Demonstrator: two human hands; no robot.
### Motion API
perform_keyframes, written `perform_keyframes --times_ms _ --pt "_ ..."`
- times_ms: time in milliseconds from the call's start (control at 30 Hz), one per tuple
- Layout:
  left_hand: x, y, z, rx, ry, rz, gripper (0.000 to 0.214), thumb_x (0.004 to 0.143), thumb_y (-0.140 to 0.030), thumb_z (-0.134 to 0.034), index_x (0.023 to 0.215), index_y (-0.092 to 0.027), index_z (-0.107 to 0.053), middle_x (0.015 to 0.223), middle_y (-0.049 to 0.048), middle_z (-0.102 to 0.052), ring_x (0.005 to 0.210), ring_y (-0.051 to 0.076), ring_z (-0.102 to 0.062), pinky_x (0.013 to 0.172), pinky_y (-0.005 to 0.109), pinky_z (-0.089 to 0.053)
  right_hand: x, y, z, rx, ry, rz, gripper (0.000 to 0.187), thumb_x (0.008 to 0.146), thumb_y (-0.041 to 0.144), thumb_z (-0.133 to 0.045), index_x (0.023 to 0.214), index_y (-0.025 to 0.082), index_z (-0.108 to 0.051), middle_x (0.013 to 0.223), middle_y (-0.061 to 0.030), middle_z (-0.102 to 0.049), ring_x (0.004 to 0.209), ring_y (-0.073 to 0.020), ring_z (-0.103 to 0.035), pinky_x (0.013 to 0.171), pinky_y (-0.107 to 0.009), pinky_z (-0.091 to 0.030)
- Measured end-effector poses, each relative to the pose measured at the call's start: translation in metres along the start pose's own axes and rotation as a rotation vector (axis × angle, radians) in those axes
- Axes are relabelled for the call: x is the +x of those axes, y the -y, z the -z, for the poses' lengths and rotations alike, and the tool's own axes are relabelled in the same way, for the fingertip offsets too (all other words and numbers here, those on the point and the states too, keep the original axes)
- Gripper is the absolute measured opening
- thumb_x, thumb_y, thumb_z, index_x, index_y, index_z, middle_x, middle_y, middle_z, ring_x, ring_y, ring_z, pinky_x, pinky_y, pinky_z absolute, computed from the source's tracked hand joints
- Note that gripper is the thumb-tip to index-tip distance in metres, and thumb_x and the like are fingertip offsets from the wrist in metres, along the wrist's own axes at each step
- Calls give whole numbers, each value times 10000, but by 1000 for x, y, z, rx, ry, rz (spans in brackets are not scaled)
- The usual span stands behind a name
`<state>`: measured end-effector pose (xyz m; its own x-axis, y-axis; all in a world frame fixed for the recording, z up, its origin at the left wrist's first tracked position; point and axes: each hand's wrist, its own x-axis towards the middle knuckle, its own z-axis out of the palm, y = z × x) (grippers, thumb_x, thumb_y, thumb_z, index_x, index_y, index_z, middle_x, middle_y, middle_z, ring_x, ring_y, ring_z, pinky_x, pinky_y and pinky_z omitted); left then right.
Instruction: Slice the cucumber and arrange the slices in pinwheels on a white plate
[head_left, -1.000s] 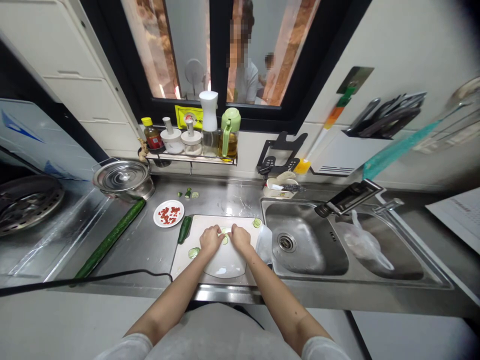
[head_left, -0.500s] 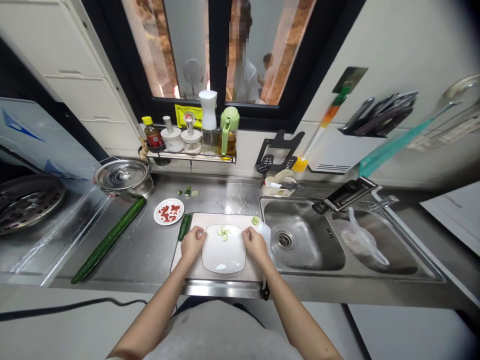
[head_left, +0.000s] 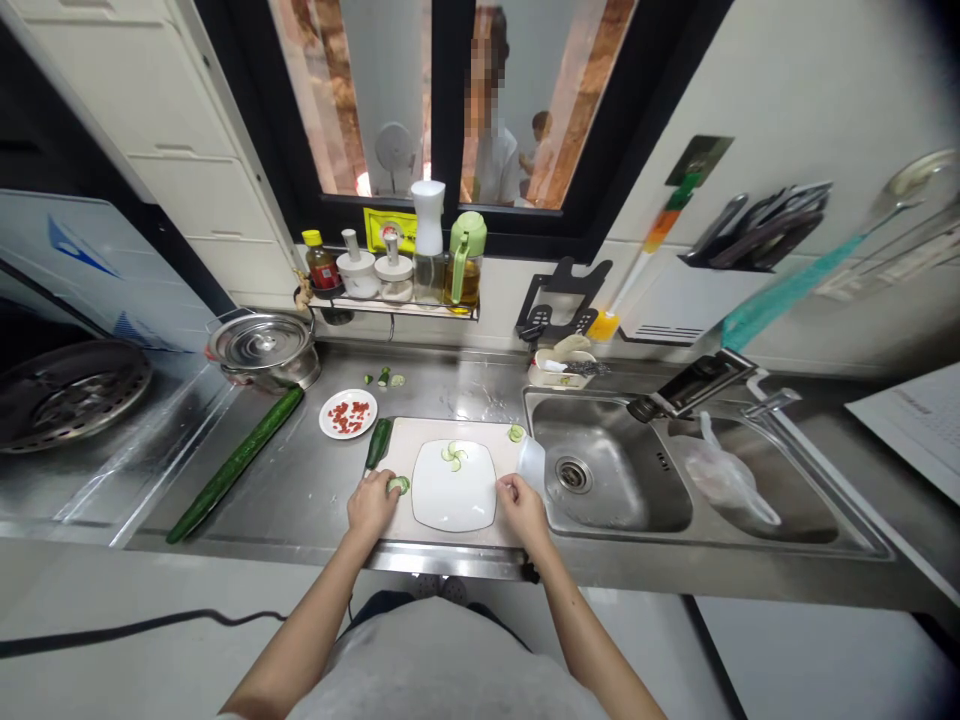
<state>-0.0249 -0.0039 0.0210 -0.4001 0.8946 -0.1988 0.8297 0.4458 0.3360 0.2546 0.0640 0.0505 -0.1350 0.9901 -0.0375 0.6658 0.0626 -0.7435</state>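
Note:
A white, rounded-square plate (head_left: 454, 500) lies on the light cutting board (head_left: 405, 432), with thin cucumber slices (head_left: 453, 457) fanned out near its far edge. To the plate's left, my left hand (head_left: 370, 505) has its fingers closed at a small stack of cucumber slices (head_left: 400, 485). Thumb and fingers of my right hand (head_left: 525, 508) are pinched together beside the plate's right rim; anything between them is hidden. A cut piece of cucumber (head_left: 379, 443) rests at the board's left edge. More slices (head_left: 516, 433) sit at its far right corner by a whitish knife blade (head_left: 531, 458).
Left of the board are a small plate of red pieces (head_left: 348, 414), a long cucumber (head_left: 236, 465) and a lidded pot (head_left: 264, 350). Cucumber scraps (head_left: 384, 377) lie behind. On the right is a double sink (head_left: 600, 490) with a plastic bag (head_left: 724, 468). Seasonings stand on a shelf (head_left: 397, 305).
My left hand has moved from the plate's left edge outward to the cucumber slices, which now show. My right hand stays by the right rim, slightly lower. The view has shifted a little.

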Motion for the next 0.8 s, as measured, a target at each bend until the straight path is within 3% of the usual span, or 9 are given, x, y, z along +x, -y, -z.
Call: perform_keyframes --times_ms 467,667,800 --pt "-1 -2 5 -11 -10 -18 157 872 -291 -503 868 -206 -635 942 43 -660 914 184 -578 702 256 -351 -10 -1 -2 -5 13 7 328 820 466 -415 776 204 -608 542 26 -500 548 -153 -494 548 -239 -318" --pt "-1 1 8 -230 -34 46 137 817 -336 -563 817 -211 -617 834 21 -662 819 171 -583 647 243 -350 -11 3 -1 -12 19 16 315 817 457 -427 777 210 -618 515 34 -475 528 -155 -487 533 -242 -308" --pt "1 1 11 -592 -11 84 207 744 -388 -611 802 -189 -601 670 -14 -609 642 129 -556 633 232 -393 -11 10 -1 9 27 35 300 818 446 -433 768 213 -615 514 35 -470 525 -154 -478 527 -241 -309"
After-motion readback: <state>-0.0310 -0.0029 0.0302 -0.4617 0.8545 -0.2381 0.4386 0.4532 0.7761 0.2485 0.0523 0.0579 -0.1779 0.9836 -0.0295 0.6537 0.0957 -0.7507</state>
